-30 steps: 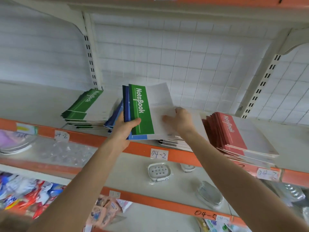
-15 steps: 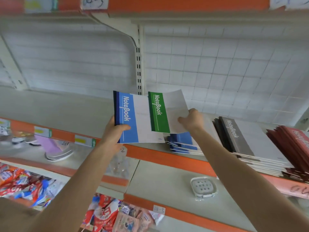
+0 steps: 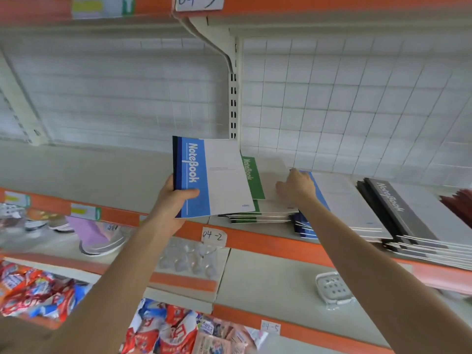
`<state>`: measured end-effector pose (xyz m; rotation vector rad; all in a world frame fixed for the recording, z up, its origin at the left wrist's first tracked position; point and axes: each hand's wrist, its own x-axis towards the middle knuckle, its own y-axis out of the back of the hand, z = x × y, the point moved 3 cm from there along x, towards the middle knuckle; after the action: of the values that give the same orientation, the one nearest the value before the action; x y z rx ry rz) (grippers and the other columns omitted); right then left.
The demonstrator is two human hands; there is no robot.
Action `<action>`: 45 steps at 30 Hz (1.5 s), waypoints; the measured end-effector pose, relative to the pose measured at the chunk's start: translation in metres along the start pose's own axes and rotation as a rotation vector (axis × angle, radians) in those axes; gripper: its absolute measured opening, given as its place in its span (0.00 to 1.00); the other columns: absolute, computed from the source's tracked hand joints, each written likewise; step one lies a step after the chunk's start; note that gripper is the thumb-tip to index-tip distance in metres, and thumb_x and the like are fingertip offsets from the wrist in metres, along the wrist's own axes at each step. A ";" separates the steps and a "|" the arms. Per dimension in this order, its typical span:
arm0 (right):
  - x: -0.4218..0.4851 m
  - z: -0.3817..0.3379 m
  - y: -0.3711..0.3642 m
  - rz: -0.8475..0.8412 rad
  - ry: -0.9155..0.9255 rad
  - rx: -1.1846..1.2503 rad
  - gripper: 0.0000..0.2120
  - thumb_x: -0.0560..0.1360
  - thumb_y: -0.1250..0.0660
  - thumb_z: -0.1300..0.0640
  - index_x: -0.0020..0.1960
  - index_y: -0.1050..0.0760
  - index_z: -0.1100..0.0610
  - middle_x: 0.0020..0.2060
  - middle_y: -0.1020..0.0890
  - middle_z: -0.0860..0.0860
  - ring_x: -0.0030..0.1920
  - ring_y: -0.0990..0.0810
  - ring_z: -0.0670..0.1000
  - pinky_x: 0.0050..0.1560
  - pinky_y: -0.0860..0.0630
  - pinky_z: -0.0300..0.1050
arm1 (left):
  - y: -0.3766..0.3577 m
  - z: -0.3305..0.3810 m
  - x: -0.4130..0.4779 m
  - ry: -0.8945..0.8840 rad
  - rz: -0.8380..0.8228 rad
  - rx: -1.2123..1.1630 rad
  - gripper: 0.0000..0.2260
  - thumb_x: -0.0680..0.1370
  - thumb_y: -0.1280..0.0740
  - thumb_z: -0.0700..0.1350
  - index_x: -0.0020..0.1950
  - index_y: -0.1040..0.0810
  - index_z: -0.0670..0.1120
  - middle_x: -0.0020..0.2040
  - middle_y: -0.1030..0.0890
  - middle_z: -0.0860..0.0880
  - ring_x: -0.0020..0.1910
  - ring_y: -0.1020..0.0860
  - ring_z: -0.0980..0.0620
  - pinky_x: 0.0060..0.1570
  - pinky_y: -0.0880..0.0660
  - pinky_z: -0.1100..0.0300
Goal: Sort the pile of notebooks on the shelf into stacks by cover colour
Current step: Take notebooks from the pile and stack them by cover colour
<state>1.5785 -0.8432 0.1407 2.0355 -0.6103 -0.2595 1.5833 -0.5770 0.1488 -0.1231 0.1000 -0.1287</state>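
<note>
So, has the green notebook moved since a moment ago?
Yes. The green notebook has gone down from mid-air onto the green stack on the shelf, under the right hand.

left hand: arm raised, thumb in front, gripping blue notebook | right hand: arm outstretched, palm down, fingers relaxed
</note>
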 end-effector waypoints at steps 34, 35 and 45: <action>-0.030 0.137 0.092 0.175 -0.286 0.082 0.14 0.70 0.31 0.60 0.53 0.25 0.66 0.43 0.21 0.58 0.43 0.22 0.57 0.38 0.26 0.44 | -0.127 -0.010 0.001 0.027 -0.218 -0.003 0.18 0.77 0.38 0.33 0.63 0.29 0.48 0.50 0.22 0.50 0.50 0.24 0.49 0.46 0.26 0.54; -0.028 0.138 0.092 0.173 -0.283 0.063 0.13 0.70 0.31 0.60 0.52 0.25 0.66 0.41 0.21 0.57 0.42 0.23 0.57 0.36 0.28 0.42 | -0.126 -0.009 0.002 0.022 -0.227 0.001 0.17 0.77 0.39 0.32 0.62 0.28 0.48 0.49 0.22 0.50 0.49 0.23 0.49 0.44 0.26 0.55; -0.031 0.145 0.095 0.201 -0.155 -0.178 0.11 0.74 0.36 0.58 0.54 0.26 0.62 0.43 0.26 0.55 0.51 0.25 0.59 0.40 0.30 0.45 | -0.162 -0.001 -0.014 0.007 -0.329 0.039 0.16 0.76 0.38 0.30 0.58 0.27 0.49 0.47 0.21 0.51 0.45 0.23 0.52 0.39 0.27 0.59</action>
<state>1.4617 -0.9743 0.1451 1.7801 -0.8521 -0.3416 1.5495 -0.7348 0.1698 -0.0999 0.0832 -0.4588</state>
